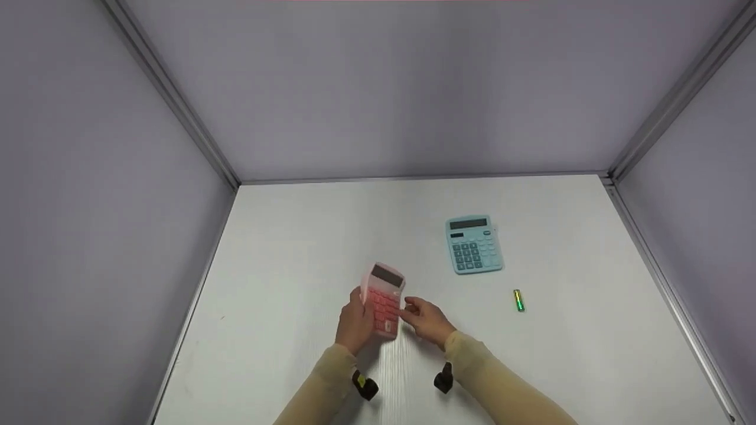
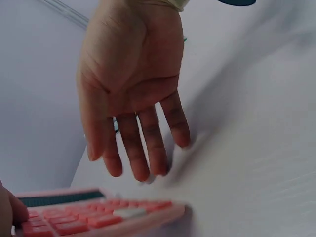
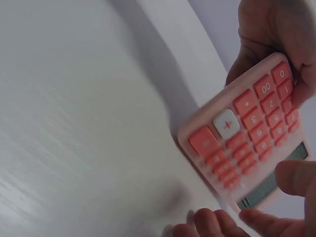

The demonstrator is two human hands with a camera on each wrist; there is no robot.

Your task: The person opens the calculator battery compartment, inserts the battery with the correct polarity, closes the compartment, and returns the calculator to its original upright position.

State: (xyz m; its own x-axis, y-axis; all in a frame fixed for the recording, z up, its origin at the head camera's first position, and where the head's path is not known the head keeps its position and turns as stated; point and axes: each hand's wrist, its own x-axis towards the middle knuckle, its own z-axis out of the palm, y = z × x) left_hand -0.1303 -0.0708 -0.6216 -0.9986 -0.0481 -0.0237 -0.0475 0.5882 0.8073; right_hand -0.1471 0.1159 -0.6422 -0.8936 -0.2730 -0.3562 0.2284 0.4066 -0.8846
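Observation:
A pink calculator with coral keys is gripped at its left side by my left hand. It is tilted, its screen end pointing away from me. The right wrist view shows the left thumb lying on the front beside the number keys, with the fingers behind. My right hand hovers at the calculator's right edge. In the left wrist view the right hand has its fingers loosely straight and apart from the calculator, with nothing in them.
A blue calculator lies face up on the white table, beyond my right hand. To the right lies a green and gold battery. Grey panels wall in the back and both sides. A dark wrist camera hangs under the right sleeve.

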